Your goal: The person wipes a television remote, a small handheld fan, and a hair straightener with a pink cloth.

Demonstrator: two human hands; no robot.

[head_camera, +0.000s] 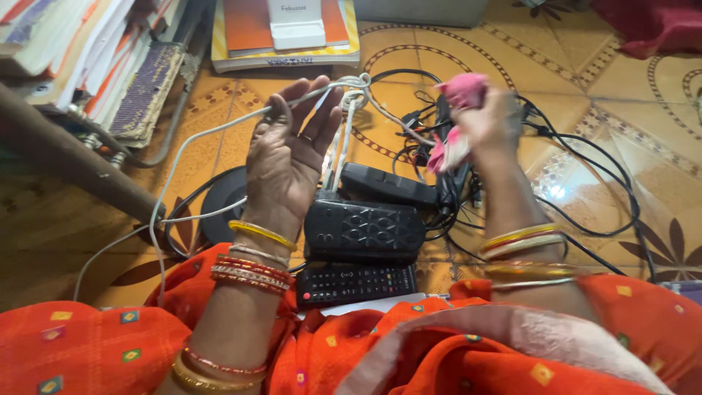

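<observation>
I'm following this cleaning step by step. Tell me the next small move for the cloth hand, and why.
Probably bring the right hand with its bunched pink cloth across to the white cable. The left hand holds that cable up off the floor, looped near its fingertips, while the cloth sits raised just beside it, not touching.

white label card [295, 23] on orange-yellow book [285, 36], top centre of floor
</observation>
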